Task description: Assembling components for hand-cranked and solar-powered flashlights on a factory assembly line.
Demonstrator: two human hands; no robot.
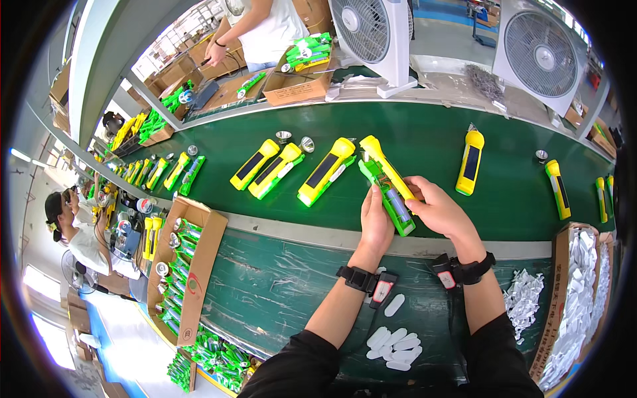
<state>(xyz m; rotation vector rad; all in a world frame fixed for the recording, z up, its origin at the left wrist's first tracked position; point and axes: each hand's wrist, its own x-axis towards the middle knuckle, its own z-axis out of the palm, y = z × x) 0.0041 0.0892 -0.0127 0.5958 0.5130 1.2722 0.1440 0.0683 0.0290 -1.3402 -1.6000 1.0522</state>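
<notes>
Over the near edge of the green conveyor belt, both hands hold one flashlight whose two halves are parted. Its green lower shell [405,227] shows a cylindrical battery and some wiring, and the yellow upper shell [383,159] is tilted off to the right. My left hand [375,225] is closed around the green shell's left side. My right hand [441,209] grips the flashlight's right side, with its fingers at the lower end of the yellow shell. Just left on the belt lies a yellow-and-green flashlight [326,174] with a dark panel.
More flashlights [470,162] are spread along the belt [424,123]. White oval pieces [396,348] are piled on the bench before me. An open carton [202,265] of green shells stands left; a carton [561,298] of white pieces stands right. Co-workers and fans [541,50] are beyond.
</notes>
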